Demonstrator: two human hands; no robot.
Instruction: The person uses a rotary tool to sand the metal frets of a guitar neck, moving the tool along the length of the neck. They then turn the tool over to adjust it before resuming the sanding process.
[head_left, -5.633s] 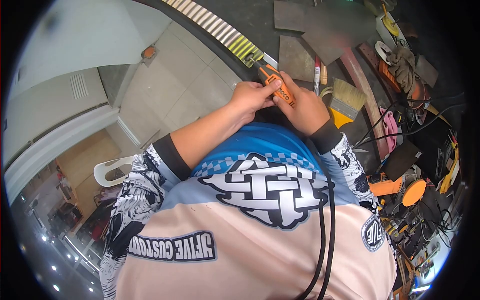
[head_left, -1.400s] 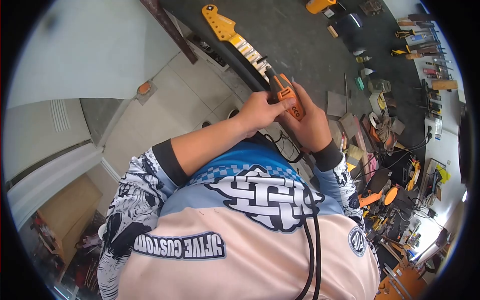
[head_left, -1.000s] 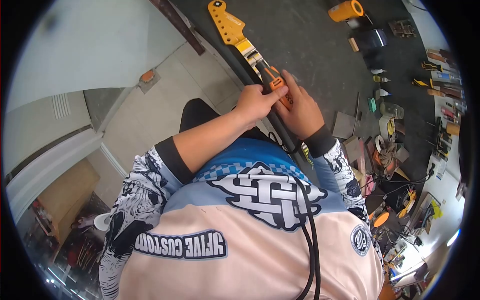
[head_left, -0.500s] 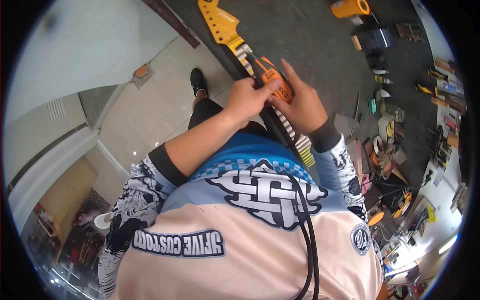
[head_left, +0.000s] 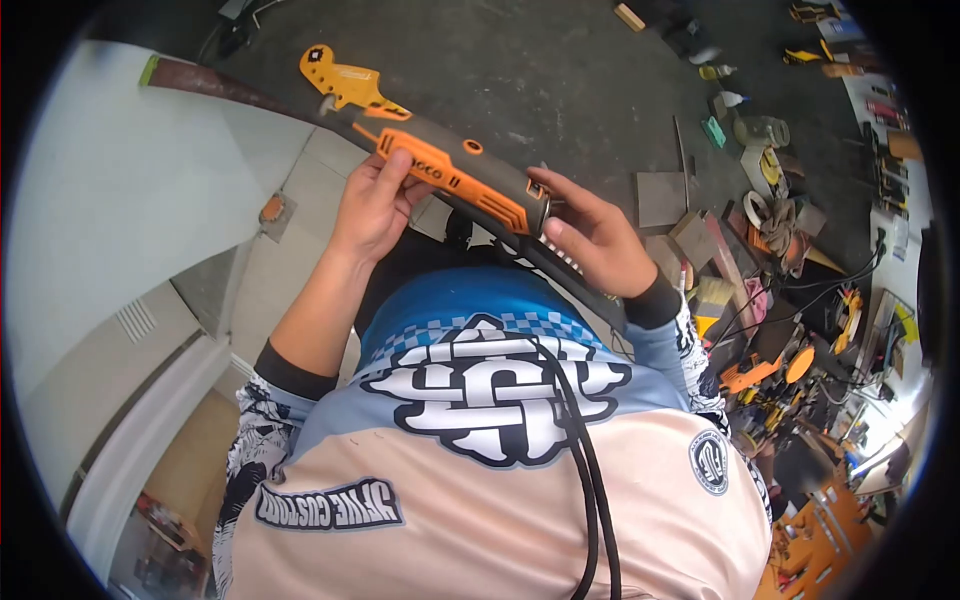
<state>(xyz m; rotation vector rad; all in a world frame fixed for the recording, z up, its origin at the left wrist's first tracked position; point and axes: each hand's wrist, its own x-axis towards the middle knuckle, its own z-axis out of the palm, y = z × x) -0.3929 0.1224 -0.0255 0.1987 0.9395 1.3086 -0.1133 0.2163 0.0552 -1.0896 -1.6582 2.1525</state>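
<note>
An orange and black rotary tool is raised close to the camera. Its narrow nose points to the upper left. My left hand is closed on the middle of its body, with the thumb over the orange casing. At the back end, my right hand pinches the tool between thumb and fingers. Behind the tool lies a yellow guitar neck; its headstock shows at the upper left, and much of the rest is covered by the tool and my hands.
The dark worktop stretches out in front. On the right are a glass jar, a teal piece, a roll of tape and a clutter of wood pieces and cables. A pale floor shows at the left.
The rotary tool has come up nearer the camera and now lies more sideways. My left hand has moved left along it, and my right hand is at its back end. The view has shifted.
</note>
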